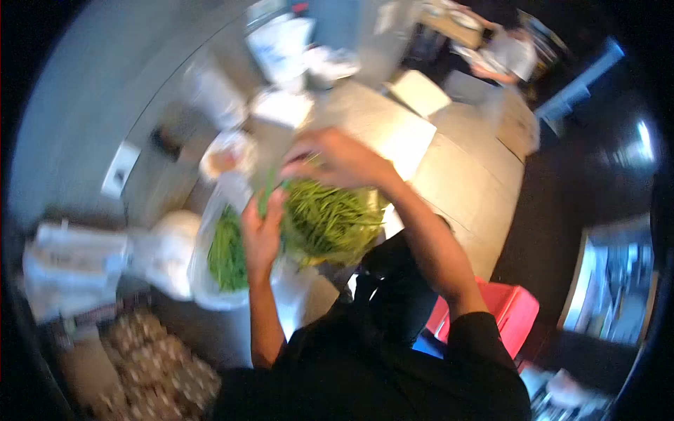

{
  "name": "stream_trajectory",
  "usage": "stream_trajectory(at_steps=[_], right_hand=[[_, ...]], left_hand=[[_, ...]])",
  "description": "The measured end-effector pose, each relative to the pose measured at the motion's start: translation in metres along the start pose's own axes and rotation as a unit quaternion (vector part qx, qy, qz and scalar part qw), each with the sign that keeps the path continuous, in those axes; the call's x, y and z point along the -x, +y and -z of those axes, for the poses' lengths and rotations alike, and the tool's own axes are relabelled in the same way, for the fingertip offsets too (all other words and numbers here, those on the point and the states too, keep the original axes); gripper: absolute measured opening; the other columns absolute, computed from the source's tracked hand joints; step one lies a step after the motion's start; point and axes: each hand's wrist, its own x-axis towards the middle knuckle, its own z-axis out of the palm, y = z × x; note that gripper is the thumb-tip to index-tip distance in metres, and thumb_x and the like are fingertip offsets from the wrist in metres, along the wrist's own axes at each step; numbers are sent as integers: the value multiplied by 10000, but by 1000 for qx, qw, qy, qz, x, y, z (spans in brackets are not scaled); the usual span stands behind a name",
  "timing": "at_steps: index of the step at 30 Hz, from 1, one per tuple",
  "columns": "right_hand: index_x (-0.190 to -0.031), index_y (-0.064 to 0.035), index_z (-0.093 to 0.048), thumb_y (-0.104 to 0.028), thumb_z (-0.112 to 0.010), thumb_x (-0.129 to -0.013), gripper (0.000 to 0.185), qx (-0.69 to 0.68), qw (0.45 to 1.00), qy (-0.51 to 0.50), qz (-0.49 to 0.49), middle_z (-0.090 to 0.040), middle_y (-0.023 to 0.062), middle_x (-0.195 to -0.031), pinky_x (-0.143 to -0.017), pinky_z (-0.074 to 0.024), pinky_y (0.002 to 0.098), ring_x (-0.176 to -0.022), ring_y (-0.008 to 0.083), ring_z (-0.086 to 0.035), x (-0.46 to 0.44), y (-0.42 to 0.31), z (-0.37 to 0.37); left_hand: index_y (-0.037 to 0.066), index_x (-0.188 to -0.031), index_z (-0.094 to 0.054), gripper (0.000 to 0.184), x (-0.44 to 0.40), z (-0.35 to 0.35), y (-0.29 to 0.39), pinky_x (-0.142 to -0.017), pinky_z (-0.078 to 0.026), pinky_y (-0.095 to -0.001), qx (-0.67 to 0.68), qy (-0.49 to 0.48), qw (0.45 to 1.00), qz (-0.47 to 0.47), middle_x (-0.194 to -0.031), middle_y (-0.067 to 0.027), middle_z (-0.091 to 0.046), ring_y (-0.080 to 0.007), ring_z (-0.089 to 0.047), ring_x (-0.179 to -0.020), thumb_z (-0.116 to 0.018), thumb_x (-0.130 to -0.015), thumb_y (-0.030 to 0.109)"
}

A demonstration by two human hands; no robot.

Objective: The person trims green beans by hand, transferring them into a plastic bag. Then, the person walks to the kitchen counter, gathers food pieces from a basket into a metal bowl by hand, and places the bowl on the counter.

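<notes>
My left hand (262, 235) is closed, with a green stalk (265, 200) upright between thumb and fingers. Just above and to the right is my right hand (337, 158), blurred, its fingers bent together near the stalk's top; what they pinch is hidden. Below it, a heap of thin, light green stalks (330, 217) lies in what looks like a clear plastic bag. To the left of my left hand, darker green stalks (226, 256) fill a white plastic bag (217, 300).
A small bowl (228, 158) stands beyond the bags. Egg trays (158, 365) are at lower left and a red plastic stool (516, 316) at right. Pale tables (463, 189) stretch away to the right, where another person (509, 56) sits.
</notes>
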Motion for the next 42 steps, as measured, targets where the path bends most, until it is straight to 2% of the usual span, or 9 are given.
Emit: stream_trajectory(at_steps=[4,9,12,19,25,28,30,40,42], right_hand=[[-763,-30,-670,-134,-668,-742,106,19,998,2,-55,-651,150,-727,-604,-492,388,-631,282,-624,1,11,-20],[-689,-44,-660,-207,-654,-703,164,100,994,-16,-42,-627,189,-676,-555,-449,446,-597,353,-592,-3,22,-23],[-686,-60,-668,-266,-618,-759,224,18,999,-20,-41,-630,183,-674,-584,-435,454,-597,361,-571,-4,30,-31],[-707,-5,-647,-239,-574,-768,253,74,996,-5,44,-635,212,-761,-718,-447,455,-755,376,-599,-16,67,-72],[-761,71,-601,-193,-582,-794,267,176,962,-168,122,-604,239,-838,-810,-451,455,-886,384,-565,-17,41,-53],[-775,69,-601,-196,-561,-824,272,164,970,-143,105,-597,239,-823,-780,-453,461,-859,398,-563,-11,28,-46],[-771,67,-597,-187,-569,-817,260,66,988,-114,-74,-592,243,-811,-769,-452,464,-845,408,-561,-8,21,-42],[-782,31,-602,-187,-544,-851,236,44,998,-37,-16,-584,250,-799,-753,-465,480,-808,423,-578,1,37,-26],[-795,22,-616,-189,-547,-857,230,188,978,-55,-76,-606,240,-782,-719,-477,486,-778,420,-598,3,44,-16]], left_hand=[[63,-1289,-494,423,-12,-2,-21,-588,-372,-204,14,-4,1000,9,-1097,-51,-608,-69,-501,-812,-563,-953,310],[86,-1314,-459,434,-23,-8,-18,-454,-226,-178,0,-29,1000,-11,-635,85,-336,2,-262,-520,-562,-958,312],[85,-1298,-460,420,-23,-12,-23,-418,-203,-181,17,-22,999,-40,-598,80,-309,2,-246,-489,-547,-966,328],[86,-1279,-440,410,-22,-8,-20,-412,-198,-181,0,26,999,-26,-616,69,-329,0,-244,-489,-535,-972,342],[125,-1228,-448,348,-21,-4,-24,-412,-212,-178,45,-3,999,-24,-641,74,-372,2,-260,-491,-525,-974,349],[129,-1209,-445,328,-17,-5,-19,-418,-207,-178,20,2,1000,2,-647,77,-367,4,-269,-501,-513,-979,352],[128,-1288,-416,384,-18,-6,-20,-419,-202,-174,42,-10,999,15,-653,76,-366,3,-283,-510,-502,-983,345],[119,-1421,-326,535,-16,-7,-21,-407,-200,-187,54,28,998,12,-632,72,-349,-3,-260,-492,-522,-977,340],[114,-1354,-372,478,-18,-2,-22,-416,-206,-184,93,-20,995,41,-614,60,-349,-16,-269,-486,-542,-967,338]])
